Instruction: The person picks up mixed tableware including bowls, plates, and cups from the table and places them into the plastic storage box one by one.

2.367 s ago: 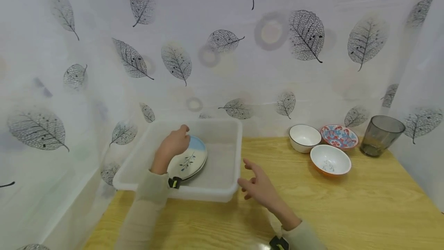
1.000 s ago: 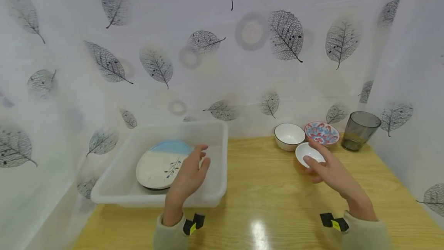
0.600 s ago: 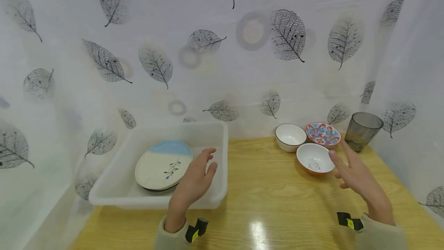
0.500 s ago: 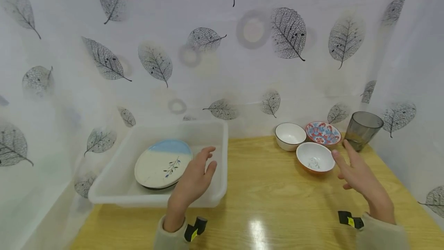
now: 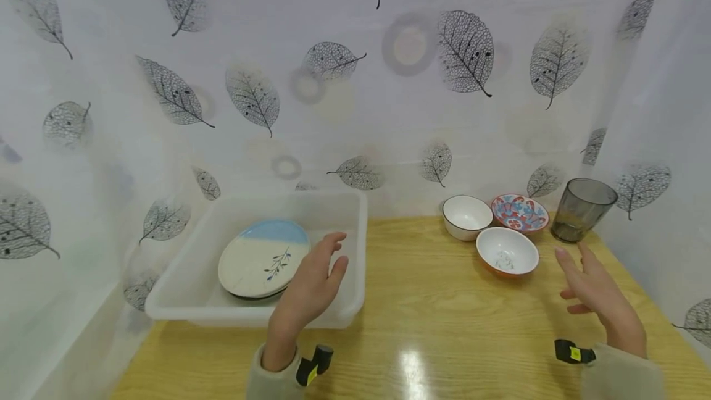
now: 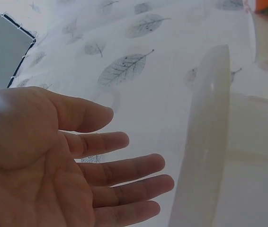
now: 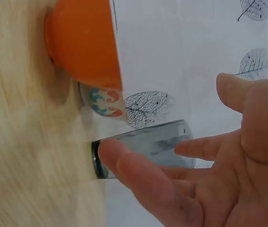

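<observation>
My left hand [image 5: 311,286] hovers over the front right of a white plastic tub [image 5: 355,307], its fingers extended and nothing in them. Inside the tub, plates [image 5: 258,264] lie stacked; the top one is cream and blue with a leafy sprig. At the right my right hand [image 5: 602,298] is held in the air with thumb and fingers apart, holding nothing. Just beyond its fingertips stands a grey tinted drinking glass [image 5: 583,208]. To its left sits a bowl, white inside and orange outside [image 5: 507,252]; the right wrist view shows its orange side [image 7: 86,42] beside the glass [image 7: 148,142].
Behind the orange bowl are a white bowl with a dark rim [image 5: 466,218] and a red and blue patterned bowl [image 5: 520,212]. All stand on a wood-grain table [image 5: 422,307]. A leaf-print curtain [image 5: 355,110] hangs close behind and along both sides.
My left hand has drawn back from the plates to the tub's front right. My right hand has moved from beside the tub, past the orange bowl, rightward to near the glass.
</observation>
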The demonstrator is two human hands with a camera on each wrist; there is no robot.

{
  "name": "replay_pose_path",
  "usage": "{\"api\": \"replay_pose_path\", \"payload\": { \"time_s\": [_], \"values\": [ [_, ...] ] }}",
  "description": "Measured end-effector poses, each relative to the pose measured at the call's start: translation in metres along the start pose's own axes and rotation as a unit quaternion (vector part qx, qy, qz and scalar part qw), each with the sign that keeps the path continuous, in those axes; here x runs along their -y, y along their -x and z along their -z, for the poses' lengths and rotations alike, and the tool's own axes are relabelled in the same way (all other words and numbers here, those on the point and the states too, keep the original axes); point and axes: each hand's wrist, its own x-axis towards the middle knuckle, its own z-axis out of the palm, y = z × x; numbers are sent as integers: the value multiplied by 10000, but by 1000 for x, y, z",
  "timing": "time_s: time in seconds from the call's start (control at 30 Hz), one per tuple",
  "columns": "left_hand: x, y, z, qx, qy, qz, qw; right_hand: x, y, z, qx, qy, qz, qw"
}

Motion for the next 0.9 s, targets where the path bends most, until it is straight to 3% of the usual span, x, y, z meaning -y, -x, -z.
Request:
{"api": "replay_pose_path", "payload": {
  "time_s": [0.43,0.73,0.9],
  "values": [
    [2,1,0,-17,-38,-36,10000,-27,-10,2,363,-791,-258,9959],
    [-1,3,0,-33,-28,-57,10000,-42,-16,-7,740,-1274,-391,9883],
    [-1,2,0,25,-25,-21,10000,-48,-22,-11,877,-1818,-356,9788]
  ]
}}
